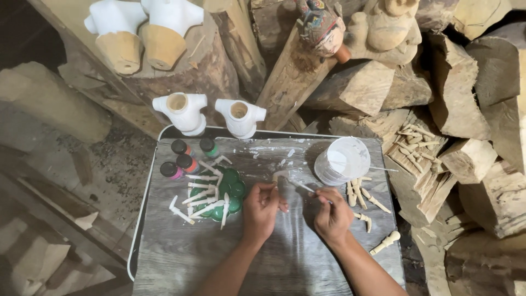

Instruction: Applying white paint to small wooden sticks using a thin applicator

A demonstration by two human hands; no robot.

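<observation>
My left hand (261,209) pinches a small carved wooden arm piece (278,176), partly coated white, above a grey wood-grain tray (181,257). My right hand (330,213) grips a thin paintbrush (302,187) whose tip touches that piece. A clear cup of white paint (343,160) stands just beyond my right hand. Several white-painted arm pieces (204,198) lie over a green round palette (234,191) to the left. Bare wooden arm pieces (362,199) lie to the right of my right hand.
Several small paint bottles (181,159) stand at the tray's back left. Two white doll torsos (211,114) sit at the far edge, two larger ones (143,30) on a log behind. Wood blocks, a painted puppet head (323,27) and more bare pieces (415,143) crowd the right.
</observation>
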